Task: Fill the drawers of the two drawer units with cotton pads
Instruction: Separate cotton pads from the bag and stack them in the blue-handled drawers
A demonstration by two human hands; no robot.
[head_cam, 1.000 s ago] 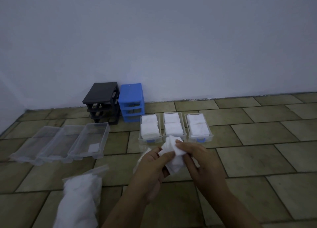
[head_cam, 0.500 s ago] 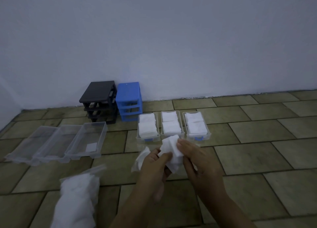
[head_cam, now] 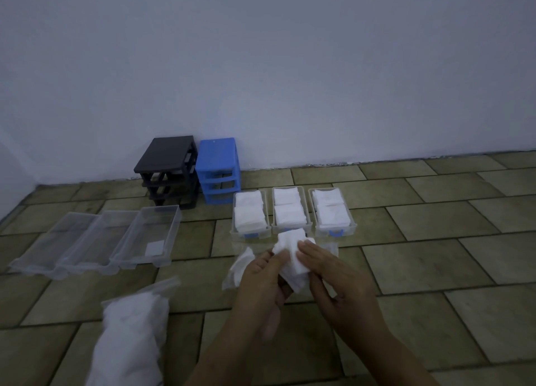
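1. Nearest us lay the bag (head_cam: 130, 336) of cotton pads on the tiled floor (head_cam: 435, 269), at lower left.
2. Our left hand (head_cam: 261, 281) gripped a wad of pads (head_cam: 291, 255), its fingers curled round the wad; our right hand (head_cam: 333, 272) pinched the wad's upper edge between thumb and fingers. A thin clear wrapper (head_cam: 239, 265) hung beside the left hand.
3. Just beyond the hands stood three drawers with blue handles (head_cam: 293, 211), side by side, each already holding pads.
4. To the left lay three clear drawers (head_cam: 95, 240); the nearest to the middle held a single pad, and the other two looked empty.
5. Farthest, against the wall, stood the black unit (head_cam: 166, 171) and the blue unit (head_cam: 217, 169), touching, all slots vacant.
6. We judged the step in hand to be squaring the wad; the next move called for carrying it left to a clear drawer.
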